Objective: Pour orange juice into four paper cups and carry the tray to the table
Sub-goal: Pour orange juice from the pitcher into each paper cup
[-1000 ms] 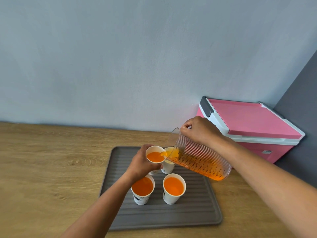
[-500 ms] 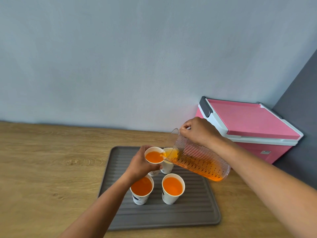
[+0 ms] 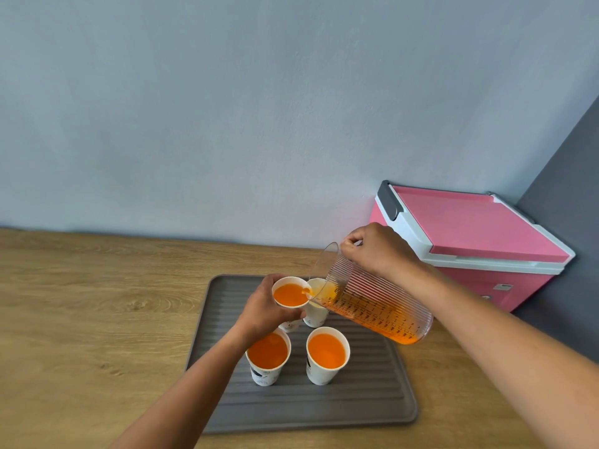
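A grey ribbed tray (image 3: 366, 400) lies on the wooden counter. My left hand (image 3: 264, 311) holds a white paper cup (image 3: 290, 296) of orange juice, slightly raised above the tray's back part. My right hand (image 3: 377, 249) grips the handle of a clear ribbed pitcher (image 3: 376, 301), tilted with its spout over that cup's rim; juice runs into the cup. Two juice-filled cups stand at the tray's front, the front left cup (image 3: 268, 356) and the front right cup (image 3: 327, 353). Another cup (image 3: 317, 314) stands behind the spout, mostly hidden.
A pink cooler box (image 3: 470, 234) with a white rim and grey handle stands on the counter against the wall, right of the tray. The wooden counter (image 3: 97, 319) stretches to the left. A dark grey wall closes the right side.
The juice level in the held cup has risen slightly as the pitcher keeps pouring. Both hands stay almost where they were.
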